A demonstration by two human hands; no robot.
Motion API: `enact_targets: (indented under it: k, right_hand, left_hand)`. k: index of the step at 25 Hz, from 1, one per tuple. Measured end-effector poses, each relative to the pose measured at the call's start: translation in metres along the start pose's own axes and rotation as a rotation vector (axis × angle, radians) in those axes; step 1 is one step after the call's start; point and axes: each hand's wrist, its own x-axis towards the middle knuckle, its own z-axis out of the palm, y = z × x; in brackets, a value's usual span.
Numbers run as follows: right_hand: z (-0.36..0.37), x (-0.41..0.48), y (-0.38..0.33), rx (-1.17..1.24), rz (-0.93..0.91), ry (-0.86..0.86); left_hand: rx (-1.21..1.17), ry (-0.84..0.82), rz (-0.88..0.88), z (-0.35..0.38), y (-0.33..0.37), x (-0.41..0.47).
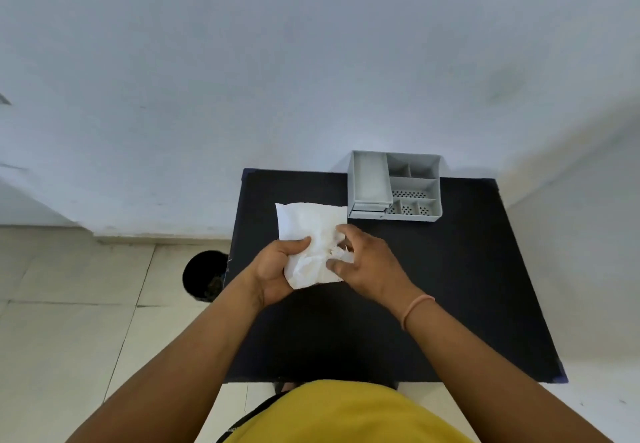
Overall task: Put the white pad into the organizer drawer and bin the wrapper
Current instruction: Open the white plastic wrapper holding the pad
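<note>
A white wrapped pad (308, 231) is held above the middle of the black table (450, 286). My left hand (273, 269) grips its lower left part, thumb on top. On its right edge my right hand (367, 262) pinches the crumpled, torn wrapper (337, 252). Whether the pad itself shows through the tear I cannot tell. The grey organizer (415, 179) stands at the table's far right, with a tray on its left side and a drawer front (367, 207) low at its near left corner.
A black round bin (204, 274) stands on the tiled floor just left of the table. A white wall rises behind the table. My yellow shirt fills the bottom of the view.
</note>
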Motion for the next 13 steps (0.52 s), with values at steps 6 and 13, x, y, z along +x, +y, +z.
enact_targets:
  k: [6,13]
  right_hand:
    - [-0.056,-0.010,0.034,0.246,0.022,-0.093]
    - [-0.090,-0.026,0.070,0.234,-0.021,-0.248]
  left_hand:
    - [0.083,-0.051,-0.003,0.046,-0.011,0.003]
    - [0.018,0.024,-0.020,0.097,-0.023,0.002]
